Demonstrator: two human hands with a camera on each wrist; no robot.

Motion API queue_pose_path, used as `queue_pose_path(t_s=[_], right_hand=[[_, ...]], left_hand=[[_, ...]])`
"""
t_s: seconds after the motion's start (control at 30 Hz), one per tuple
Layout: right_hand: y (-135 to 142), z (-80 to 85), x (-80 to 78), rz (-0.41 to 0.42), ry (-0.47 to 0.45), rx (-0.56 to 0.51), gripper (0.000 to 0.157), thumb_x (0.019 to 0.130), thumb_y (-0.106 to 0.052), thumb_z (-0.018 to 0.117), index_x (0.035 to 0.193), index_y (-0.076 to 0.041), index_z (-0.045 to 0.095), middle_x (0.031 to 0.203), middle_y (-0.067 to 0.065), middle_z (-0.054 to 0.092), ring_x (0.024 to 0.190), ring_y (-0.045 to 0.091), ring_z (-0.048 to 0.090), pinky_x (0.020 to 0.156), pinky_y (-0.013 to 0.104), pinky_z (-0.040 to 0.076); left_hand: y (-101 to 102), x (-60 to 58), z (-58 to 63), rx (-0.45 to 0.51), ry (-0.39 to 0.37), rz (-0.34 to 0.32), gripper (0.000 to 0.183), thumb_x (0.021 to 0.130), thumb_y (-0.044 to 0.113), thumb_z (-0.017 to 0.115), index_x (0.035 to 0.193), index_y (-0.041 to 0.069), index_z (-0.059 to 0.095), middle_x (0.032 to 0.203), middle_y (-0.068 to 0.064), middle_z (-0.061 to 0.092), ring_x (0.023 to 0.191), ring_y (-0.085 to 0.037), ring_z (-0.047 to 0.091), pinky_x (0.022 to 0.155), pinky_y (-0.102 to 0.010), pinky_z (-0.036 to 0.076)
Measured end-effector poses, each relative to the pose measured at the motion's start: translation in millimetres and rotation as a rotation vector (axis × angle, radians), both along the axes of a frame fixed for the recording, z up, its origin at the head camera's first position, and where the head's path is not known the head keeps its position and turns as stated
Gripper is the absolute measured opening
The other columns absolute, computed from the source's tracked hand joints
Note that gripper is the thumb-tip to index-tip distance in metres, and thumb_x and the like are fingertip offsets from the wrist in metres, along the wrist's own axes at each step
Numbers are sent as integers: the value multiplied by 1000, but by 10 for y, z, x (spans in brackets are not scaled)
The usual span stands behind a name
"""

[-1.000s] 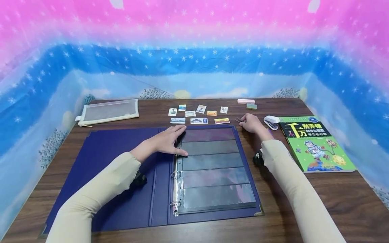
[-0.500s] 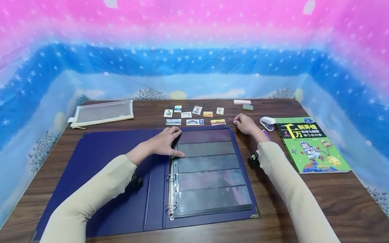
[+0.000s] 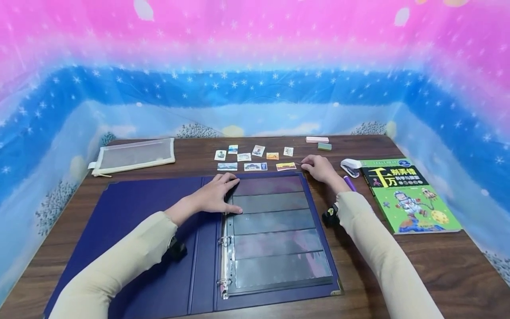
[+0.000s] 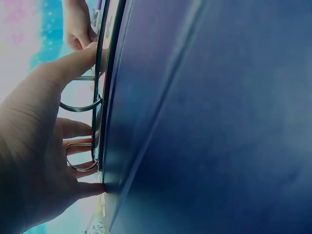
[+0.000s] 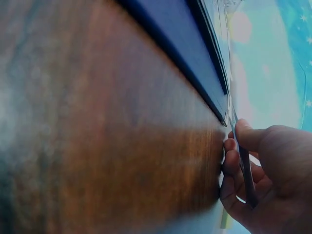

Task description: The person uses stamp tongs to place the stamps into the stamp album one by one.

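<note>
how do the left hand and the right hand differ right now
The left hand has its thumb spread away from its fingers and holds no tool, while the right hand has its fingers curled round tweezers.
The left hand is over the open binder, by its rings; the right hand is off the binder, beside its far right corner, near the red and yellow stamp.
Both are bare, below cream sleeves.

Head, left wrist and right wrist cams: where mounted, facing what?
Head: worn on head, faces forward-down over binder and stamps; left hand, right hand, sleeves show.
Left wrist: worn there, faces binder and rings; both hands show.
Right wrist: worn there, faces table and tweezers; right hand shows.
Shared by all: binder, right hand.
</note>
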State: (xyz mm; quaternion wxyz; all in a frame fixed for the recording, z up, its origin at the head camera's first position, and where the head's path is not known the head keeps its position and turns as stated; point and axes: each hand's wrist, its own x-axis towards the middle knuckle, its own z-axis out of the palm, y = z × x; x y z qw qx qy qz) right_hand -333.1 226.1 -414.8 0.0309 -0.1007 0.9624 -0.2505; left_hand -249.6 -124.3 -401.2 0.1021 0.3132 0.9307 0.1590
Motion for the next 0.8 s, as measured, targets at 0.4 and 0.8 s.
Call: queue_pose_path(t_s=[0.4,0.8], right_hand=[[15,-36,6,26,31,-14,25,95,-26,53,108,-9,67,114,15,66,109,31,59,95,46,42],[-25,-16,-8,-1,3,-25,23,93,-26,57,104,-13,72,110,12,69,107,28,61,91,44,44]], left_hand=[[-8,7,-40,6,33,-5,93,77,59,65,144,5,32,147,-13,31,132,-33,32,103,-51,34],[-6,-13,-59,10,39,-6,93,76,60,65,144,5,32,147,-13,31,132,-33,32,104,-51,33]])
